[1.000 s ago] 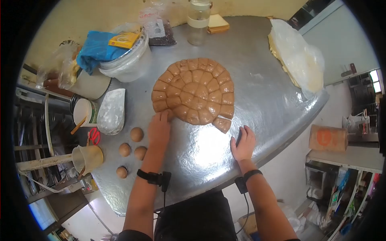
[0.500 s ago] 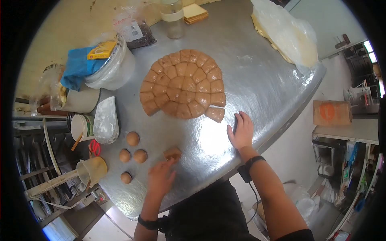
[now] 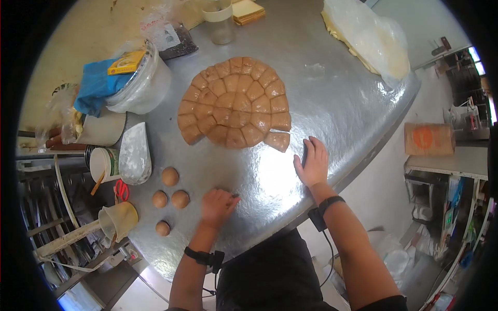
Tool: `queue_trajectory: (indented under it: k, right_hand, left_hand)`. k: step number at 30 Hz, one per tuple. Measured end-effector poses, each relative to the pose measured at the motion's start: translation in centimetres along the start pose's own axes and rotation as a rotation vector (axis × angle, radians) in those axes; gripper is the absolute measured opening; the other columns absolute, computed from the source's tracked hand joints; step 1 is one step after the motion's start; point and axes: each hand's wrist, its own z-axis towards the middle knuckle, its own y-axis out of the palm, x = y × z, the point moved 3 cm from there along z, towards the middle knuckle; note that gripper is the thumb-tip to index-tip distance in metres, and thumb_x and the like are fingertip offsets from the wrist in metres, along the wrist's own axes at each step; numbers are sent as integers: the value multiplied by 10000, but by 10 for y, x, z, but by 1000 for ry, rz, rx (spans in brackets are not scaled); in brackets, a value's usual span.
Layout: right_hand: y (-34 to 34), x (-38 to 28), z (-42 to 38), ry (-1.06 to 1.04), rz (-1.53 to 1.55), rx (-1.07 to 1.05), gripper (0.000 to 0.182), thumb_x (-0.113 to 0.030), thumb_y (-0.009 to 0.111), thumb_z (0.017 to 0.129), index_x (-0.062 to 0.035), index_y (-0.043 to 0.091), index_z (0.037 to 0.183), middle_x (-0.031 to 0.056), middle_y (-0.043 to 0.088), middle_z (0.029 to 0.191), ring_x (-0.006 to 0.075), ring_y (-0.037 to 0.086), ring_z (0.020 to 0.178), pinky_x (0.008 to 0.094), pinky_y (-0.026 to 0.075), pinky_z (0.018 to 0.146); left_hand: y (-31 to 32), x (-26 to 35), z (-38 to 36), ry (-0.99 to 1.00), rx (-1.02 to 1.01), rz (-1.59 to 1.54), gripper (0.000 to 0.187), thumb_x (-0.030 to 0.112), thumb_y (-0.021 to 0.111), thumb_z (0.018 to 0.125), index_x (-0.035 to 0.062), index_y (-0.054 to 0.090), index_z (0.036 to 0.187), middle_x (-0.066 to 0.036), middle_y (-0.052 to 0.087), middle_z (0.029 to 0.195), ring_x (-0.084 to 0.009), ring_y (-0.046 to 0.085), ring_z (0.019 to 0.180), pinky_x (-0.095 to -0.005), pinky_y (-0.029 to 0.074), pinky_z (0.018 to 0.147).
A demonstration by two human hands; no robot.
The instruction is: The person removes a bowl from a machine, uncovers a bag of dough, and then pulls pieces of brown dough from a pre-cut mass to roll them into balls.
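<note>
My left hand (image 3: 218, 206) is curled low over the metal table, fingers bent together; whatever lies under them is hidden. To its left sit several small round brown dough balls (image 3: 180, 199). My right hand (image 3: 313, 163) rests near the table's right edge, thumb and fingers around a narrow dark thing (image 3: 305, 151) that I cannot make out. Further up the table lies a large round slab of glossy brown dough (image 3: 236, 103), cut into many pieces. One cut piece (image 3: 277, 141) at its lower right is partly split off, close to my right hand.
A metal scoop (image 3: 136, 155), white tub (image 3: 104, 165), red scissors (image 3: 122, 190) and plastic jug (image 3: 118, 220) line the left side. Behind are a plastic-covered bowl (image 3: 148, 85), a clear jar (image 3: 219, 23) and stacked yellowish squares (image 3: 248, 11). Plastic covers pale material (image 3: 368, 41) at the upper right.
My left hand has moved slightly up and right, closing over the spot where a loose brown dough piece showed. My right hand has barely moved. The view has shifted slightly.
</note>
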Motion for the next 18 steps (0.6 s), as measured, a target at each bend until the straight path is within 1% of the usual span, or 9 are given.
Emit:
queue_trajectory:
  k: [1, 4, 7, 8, 10, 13, 15, 17, 18]
  right_hand:
    - [0, 0, 2, -7, 0, 4, 583, -258, 690, 787, -52, 481, 1291, 155, 445, 1364, 348, 408, 1275, 470, 330, 1065]
    - [0, -1, 2, -5, 2, 12, 575, -258, 686, 789, -49, 487, 1286, 154, 445, 1366, 347, 404, 1278, 471, 329, 1065]
    - [-3, -1, 4, 13, 5, -27, 560, -260, 678, 799, -44, 492, 1282, 153, 443, 1365, 343, 401, 1280, 471, 328, 1067]
    - [-3, 0, 5, 23, 1, -26, 560, -260, 678, 799, -44, 492, 1282, 153, 443, 1365, 343, 401, 1280, 471, 328, 1067]
    - [-1, 0, 2, -9, -9, -17, 556, -269, 675, 802, -41, 498, 1277, 151, 444, 1362, 340, 400, 1282, 471, 325, 1072]
    - [-2, -2, 3, 8, 8, -24, 561, -272, 675, 801, -36, 498, 1279, 152, 443, 1363, 343, 399, 1283, 471, 324, 1077]
    - [-2, -2, 3, 3, 17, -25, 565, -274, 673, 804, -34, 496, 1283, 152, 441, 1367, 344, 396, 1286, 471, 322, 1079]
    - [-1, 1, 5, 7, 22, -31, 568, -276, 671, 806, -32, 494, 1288, 152, 439, 1371, 345, 394, 1290, 472, 320, 1081]
    - [0, 1, 6, -4, 9, -28, 571, -277, 669, 809, -35, 490, 1295, 152, 436, 1375, 345, 391, 1293, 472, 318, 1082]
  left_hand:
    - [3, -6, 0, -109, -228, 71, 248, 322, 782, 742, 127, 638, 797, -56, 626, 900, -277, 607, 858, -407, 492, 710]
    - [-13, 10, 23, -268, -300, 147, 271, 367, 750, 774, 130, 619, 789, -44, 612, 877, -274, 599, 831, -416, 477, 690]
    - [-16, 18, 40, -177, -59, 0, 268, 314, 723, 801, 99, 644, 941, -99, 643, 995, -336, 605, 943, -478, 465, 819]
    - [-18, 26, 54, -169, -65, -2, 268, 314, 723, 801, 99, 644, 941, -99, 643, 995, -336, 605, 943, -478, 465, 819]
    - [-39, 48, 78, -27, 306, 144, 346, 297, 703, 822, 94, 650, 1097, -133, 647, 1132, -363, 578, 1119, -499, 413, 991]
    - [-13, 39, 71, 0, 96, 51, 486, 342, 694, 822, 69, 616, 1218, -132, 617, 1230, -351, 525, 1227, -533, 323, 1096]
    - [0, 24, 22, 130, -2, -191, 444, 308, 671, 846, 61, 619, 1211, -124, 588, 1289, -340, 525, 1231, -525, 347, 1078]
    - [9, -15, -35, 9, 13, -418, 380, 243, 637, 873, 54, 622, 1202, -140, 583, 1297, -342, 514, 1250, -517, 362, 1068]
    - [-7, -21, -23, 11, 12, -423, 380, 243, 637, 873, 54, 622, 1202, -140, 583, 1297, -342, 514, 1250, -517, 362, 1068]
